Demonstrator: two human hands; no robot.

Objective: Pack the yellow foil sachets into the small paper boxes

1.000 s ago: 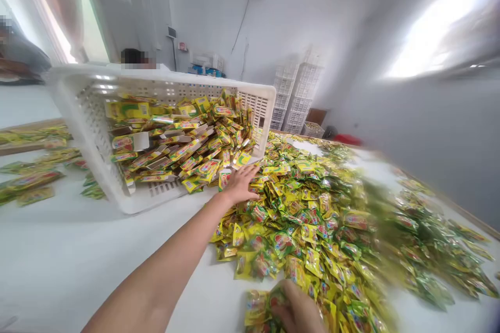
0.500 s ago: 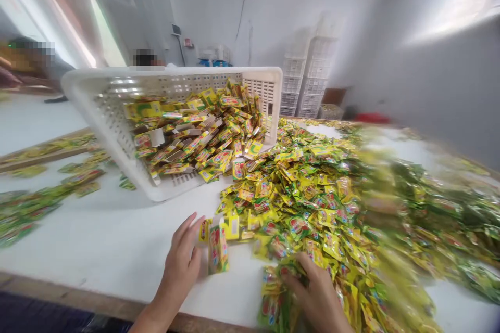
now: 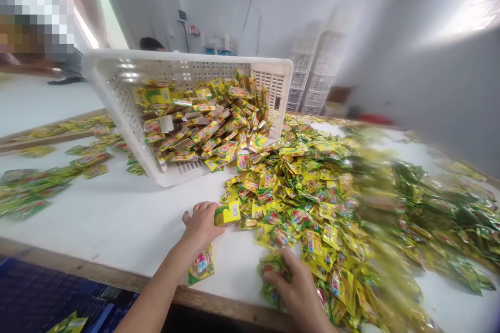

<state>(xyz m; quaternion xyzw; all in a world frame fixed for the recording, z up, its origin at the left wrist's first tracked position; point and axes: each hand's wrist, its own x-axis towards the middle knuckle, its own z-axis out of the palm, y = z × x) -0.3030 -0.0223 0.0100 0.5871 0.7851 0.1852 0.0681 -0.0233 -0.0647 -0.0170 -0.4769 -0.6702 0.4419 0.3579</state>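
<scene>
Sachets [image 3: 312,203] heap yellow-green across the white table [image 3: 117,218], print unreadable. Left hand [image 3: 201,223] pinches a small yellow box [image 3: 227,214] at the pile's near-left edge; right hand [image 3: 297,286] clutches sachets, near side.

Packets [image 3: 410,208] at right motion-blurred, print unreadable; right hand [image 3: 300,291] cut by bottom edge; far crates [image 3: 312,78] smeared

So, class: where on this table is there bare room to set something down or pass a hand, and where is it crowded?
Bare white table lies between the tipped white crate, the near wooden edge and the left hand. A smaller strip shows at the near right corner. The packet pile crowds the middle and right, where the right hand rests.
</scene>
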